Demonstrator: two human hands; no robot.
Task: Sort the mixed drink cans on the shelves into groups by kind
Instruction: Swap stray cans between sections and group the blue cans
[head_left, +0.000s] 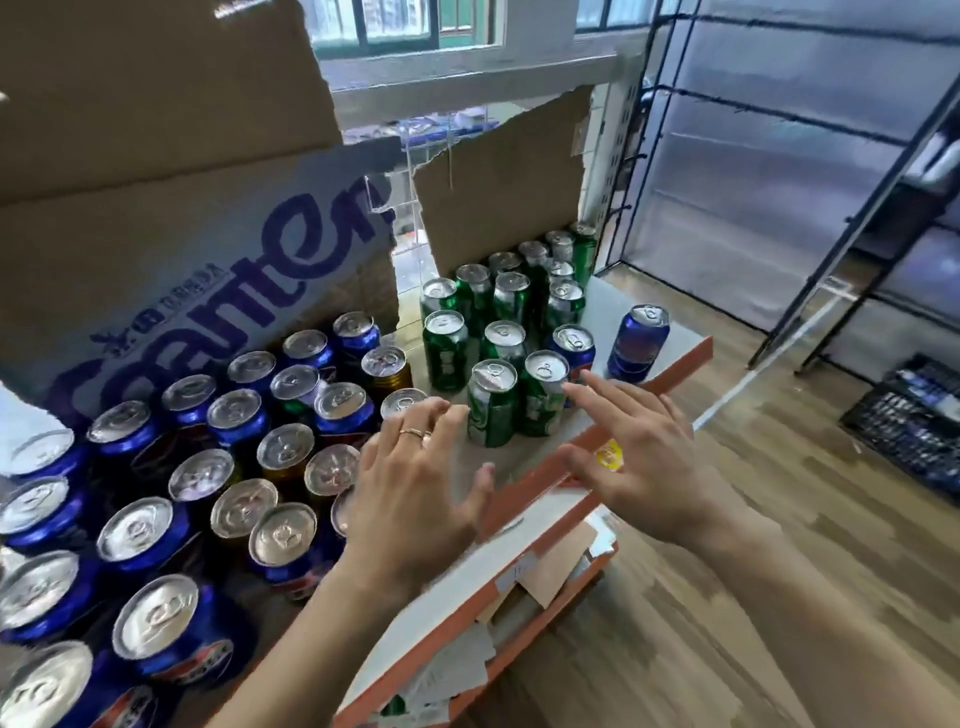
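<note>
Both grips are open and hold nothing, with the fingers spread. The left grip (415, 478) hovers over the near edge of the blue cans (236, 410). The right grip (639, 452) reaches forward over the shelf (685, 364).

The move probably turns on the blue can (574, 348) standing among the green cans (470, 332). It lies just beyond the right grip's fingertips (574, 388), slightly up and away. The green can (544, 392) just left of those fingertips partly masks it from the left grip. It stands upright with its long axis vertical and its lid up, so a grasp would likely come round the side wall or down over the rim.

The right grip is clearly the nearer. The left grip would have to cross the front green pair — a likely knock. The blue group, where this can belongs, lies to the left of both grips, so the carry would pass over or round the green row. A second blue can (638, 343) stands alone further right of the right grip — also on that grip's side.
</note>
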